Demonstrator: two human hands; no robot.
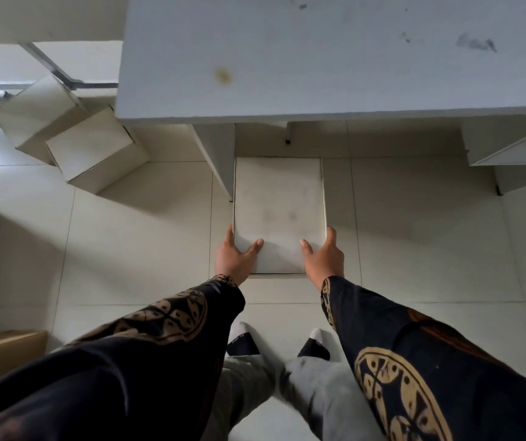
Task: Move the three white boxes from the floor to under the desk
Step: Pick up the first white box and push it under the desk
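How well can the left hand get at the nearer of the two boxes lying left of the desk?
Probably not yet: the left hand grips the held box. Toward the nearer floor box, the floor looks free.

Nothing could be read with certainty; a small pale print on the black band of the left sock (pixel 242 340) was too blurred to decipher.
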